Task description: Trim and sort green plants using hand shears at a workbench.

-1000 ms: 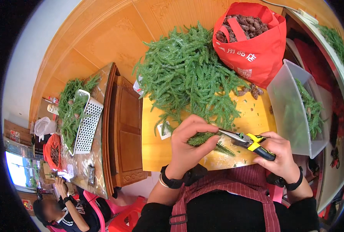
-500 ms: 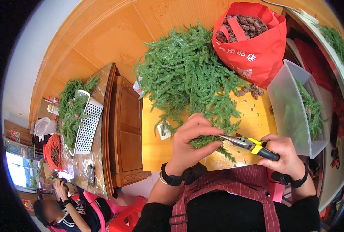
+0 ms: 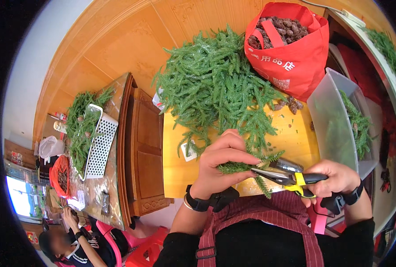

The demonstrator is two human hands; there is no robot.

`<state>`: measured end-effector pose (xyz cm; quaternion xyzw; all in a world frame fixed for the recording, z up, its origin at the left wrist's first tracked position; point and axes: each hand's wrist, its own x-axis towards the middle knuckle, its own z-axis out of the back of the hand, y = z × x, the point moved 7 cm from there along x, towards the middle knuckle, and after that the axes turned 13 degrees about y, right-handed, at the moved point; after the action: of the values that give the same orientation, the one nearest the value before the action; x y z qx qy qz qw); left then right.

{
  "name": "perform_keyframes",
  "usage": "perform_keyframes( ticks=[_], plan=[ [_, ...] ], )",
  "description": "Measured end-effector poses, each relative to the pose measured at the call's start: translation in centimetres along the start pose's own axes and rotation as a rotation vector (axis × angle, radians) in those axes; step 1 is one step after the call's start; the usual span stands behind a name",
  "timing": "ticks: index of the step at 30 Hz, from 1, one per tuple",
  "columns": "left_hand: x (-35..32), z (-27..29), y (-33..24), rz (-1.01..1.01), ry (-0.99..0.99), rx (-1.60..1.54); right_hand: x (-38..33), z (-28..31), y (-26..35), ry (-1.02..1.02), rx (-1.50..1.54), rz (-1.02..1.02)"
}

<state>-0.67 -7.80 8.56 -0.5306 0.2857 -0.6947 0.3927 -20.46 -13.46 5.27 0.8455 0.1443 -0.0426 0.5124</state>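
Note:
My left hand (image 3: 224, 162) pinches a green artificial pine sprig (image 3: 233, 167) over the front of the yellow table, and needles stick out past its fingertips. In my right hand (image 3: 335, 178) is a pair of long-nose pliers (image 3: 291, 179) with black and yellow handles, which are spread apart. The tips of the pliers meet the sprig right beside my left thumb; whether they grip it is hard to see. Behind the pliers lies a dark, shiny, rounded object (image 3: 287, 166), partly covered. A big heap of pine sprigs (image 3: 220, 80) fills the far side of the table.
Behind on the right stands a red bag (image 3: 291, 66) full of pine cones (image 3: 287, 31), with loose cones (image 3: 291, 104) beside it. A translucent bin (image 3: 333, 120) holds more sprigs. At the left, a person (image 3: 69, 240) sits by another table with a white perforated basket (image 3: 102, 144).
My right hand has moved slightly right and turned, and the pliers' handles have spread apart, uncovering the dark object behind them. The left hand stays nearly in place with the sprig.

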Motion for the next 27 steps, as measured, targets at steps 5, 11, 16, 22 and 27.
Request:
perform_keyframes(
  ticks=[5,11,16,22,27],
  plan=[
    [0.2,0.2,-0.6,-0.125,0.010,-0.104,0.4,-1.1,-1.6,0.151,0.346,-0.015],
    [-0.3,0.5,-0.1,-0.114,-0.014,-0.090,0.8,-3.0,-3.4,0.385,0.674,0.037],
    [-0.5,0.9,-0.1,-0.018,-0.072,-0.096,1.9,-4.2,-0.9,0.328,0.407,0.163],
    [-0.3,0.9,-1.1,-0.132,0.016,-0.083,0.7,-3.7,0.0,0.176,0.114,0.145],
    [-0.3,1.2,-1.3,-0.136,0.000,-0.067,1.6,-4.3,2.4,0.023,-0.386,-0.085]
  ],
)
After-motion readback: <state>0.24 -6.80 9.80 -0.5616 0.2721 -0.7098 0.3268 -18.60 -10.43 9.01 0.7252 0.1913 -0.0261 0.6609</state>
